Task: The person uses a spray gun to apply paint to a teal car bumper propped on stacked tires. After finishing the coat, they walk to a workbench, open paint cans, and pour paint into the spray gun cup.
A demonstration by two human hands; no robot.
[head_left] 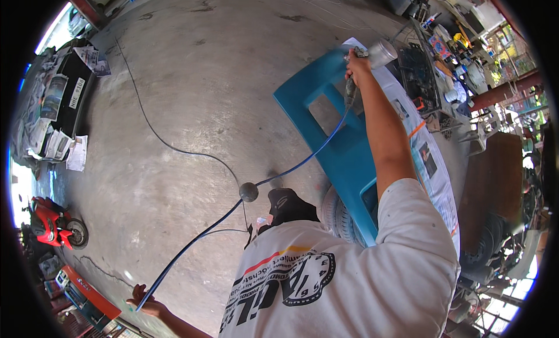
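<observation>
Fingers (351,64) of the right hand (360,66) are clenched around the gun (350,92), which I have at 1 o'clock, over the upper end of the blue panel (343,163). Its metal cup (382,54) juts toward 2 o'clock; I can't tell whether gun and panel touch. From the handle the blue hose (239,203) runs toward 8 o'clock, past a grey ball (248,192) near the middle of my view, to the left hand (150,306) between 7 and 8. It lies across that hand, and I cannot tell whether those fingers close on it. The panel slants from 1 to 4 o'clock, with paper (430,154) along its right side and a tyre (347,218) beside its lower end. Toward 9 to 10 I see a black bumper (69,119) with newspapers on it.
</observation>
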